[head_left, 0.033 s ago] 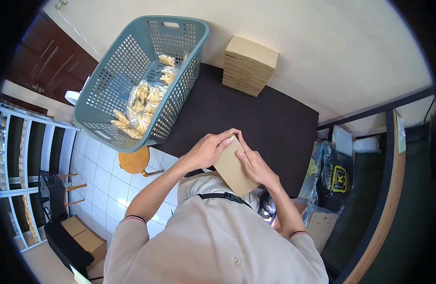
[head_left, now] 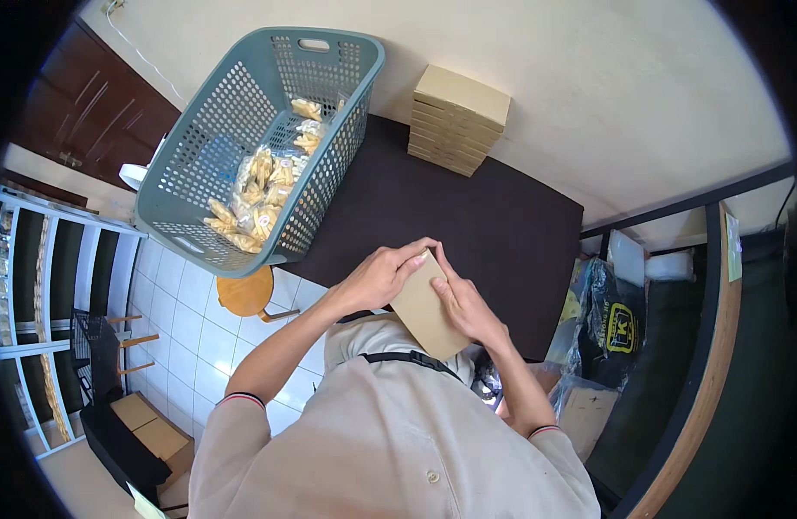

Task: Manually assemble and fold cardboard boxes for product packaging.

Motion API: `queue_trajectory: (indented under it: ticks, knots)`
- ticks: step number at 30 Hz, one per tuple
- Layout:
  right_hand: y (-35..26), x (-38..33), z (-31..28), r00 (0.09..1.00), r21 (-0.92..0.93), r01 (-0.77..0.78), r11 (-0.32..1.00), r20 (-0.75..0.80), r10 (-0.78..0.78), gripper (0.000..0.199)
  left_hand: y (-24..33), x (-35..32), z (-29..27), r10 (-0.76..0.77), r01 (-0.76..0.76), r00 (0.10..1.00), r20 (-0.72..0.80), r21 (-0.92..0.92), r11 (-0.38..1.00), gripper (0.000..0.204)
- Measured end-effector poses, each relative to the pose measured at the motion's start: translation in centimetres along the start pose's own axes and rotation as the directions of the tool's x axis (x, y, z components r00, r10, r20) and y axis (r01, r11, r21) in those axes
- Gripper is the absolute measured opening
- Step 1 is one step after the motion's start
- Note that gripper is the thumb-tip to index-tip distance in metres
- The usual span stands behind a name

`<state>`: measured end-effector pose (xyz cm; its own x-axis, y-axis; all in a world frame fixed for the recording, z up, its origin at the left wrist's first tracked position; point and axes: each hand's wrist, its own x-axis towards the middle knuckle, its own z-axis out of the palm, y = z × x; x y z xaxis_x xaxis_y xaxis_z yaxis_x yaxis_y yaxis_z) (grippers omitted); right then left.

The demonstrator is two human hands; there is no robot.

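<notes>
A flat brown cardboard box (head_left: 426, 313) is held close to my waist, tilted, at the near edge of the dark table (head_left: 520, 229). My left hand (head_left: 379, 278) grips its upper left corner, thumb on top. My right hand (head_left: 469, 309) wraps the right side, its thumb lying on the box's face. The fingertips of both hands meet at the far corner. What the fingers do under the box is hidden. Farther back, a neat stack of similar flat brown boxes (head_left: 457, 121) stands against the wall.
A large grey-green perforated basket (head_left: 327, 195) at the left holds several clear bags of yellowish pieces (head_left: 264, 186). Below it is a round wooden stool (head_left: 245, 291). Shelving (head_left: 70, 352) lines the far left. Plastic-wrapped goods (head_left: 613, 307) sit at the right beside a wooden-edged frame (head_left: 706, 381).
</notes>
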<state>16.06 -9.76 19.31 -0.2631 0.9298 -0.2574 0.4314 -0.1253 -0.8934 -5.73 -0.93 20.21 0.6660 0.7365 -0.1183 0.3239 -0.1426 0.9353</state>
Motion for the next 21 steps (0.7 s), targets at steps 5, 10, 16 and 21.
queue_trajectory:
  ticks: [5, 10, 16, 21]
  knots:
    - [2.8, -1.6, 1.8, 0.993, -0.062, -0.103, 0.993, -0.072, 0.099, 0.058, -4.5, -1.0, 0.6, -0.105, 0.103, 0.993, -0.056, -0.038, 0.994, 0.042]
    - [4.3, -2.6, 1.7, 0.984, 0.070, -0.107, 0.992, -0.136, 0.116, 0.048, -5.1, -0.3, 0.6, -0.151, 0.146, 0.987, -0.046, -0.101, 0.984, 0.042]
    - [4.9, -2.8, 2.3, 0.948, 0.228, -0.141, 0.963, -0.249, 0.197, 0.038, -6.2, 0.8, 3.4, -0.069, 0.081, 0.922, -0.382, 0.017, 0.997, 0.035]
    - [6.3, -3.6, 4.2, 0.796, 0.348, -0.013, 0.937, -0.564, 0.220, 0.032, -5.3, -0.5, 7.0, 0.096, -0.292, 0.773, -0.627, -0.217, 0.931, 0.045]
